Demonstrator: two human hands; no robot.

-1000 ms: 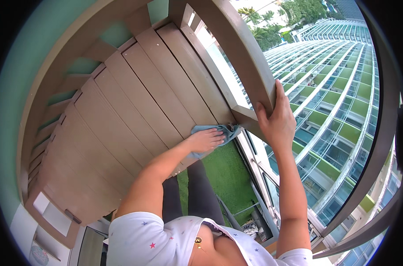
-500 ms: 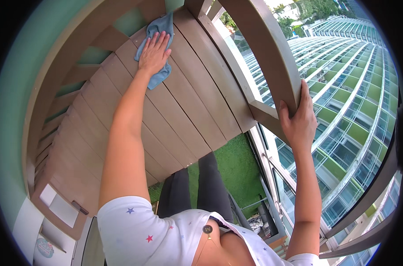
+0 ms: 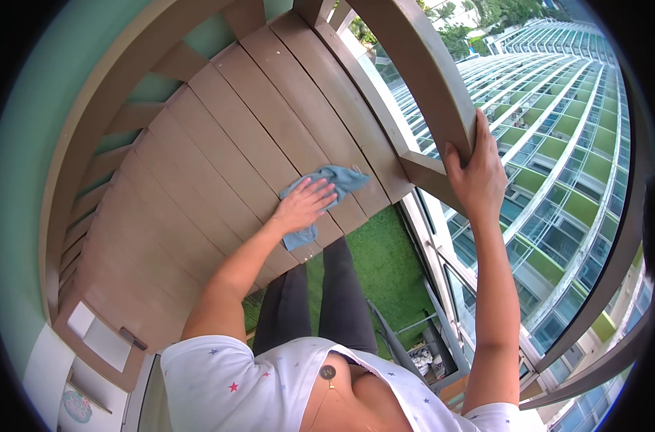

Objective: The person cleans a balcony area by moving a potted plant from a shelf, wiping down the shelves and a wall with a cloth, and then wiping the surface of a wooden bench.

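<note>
A blue cloth (image 3: 345, 180) lies bunched on the brown slatted bench (image 3: 226, 137), near its front edge. My left hand (image 3: 302, 207) presses flat on top of the cloth, fingers stretched out, with folds showing on both sides of the palm. Over on the right, my right hand (image 3: 480, 176) grips the edge of a brown armrest beam (image 3: 432, 72). Its thumb rests on the near face and the fingers go round the outer side, partly hidden.
Slats of a curved backrest (image 3: 129, 119) rise at the left against a green wall (image 3: 25, 187). Green artificial turf (image 3: 385, 266) lies below the bench. A glass-and-metal railing (image 3: 442, 266) runs along the right. A grey bin (image 3: 442, 360) with items stands low by it.
My left hand has drawn the cloth from the bench's far end back toward me and to the right, near the front edge. My right hand keeps its hold on the beam.
</note>
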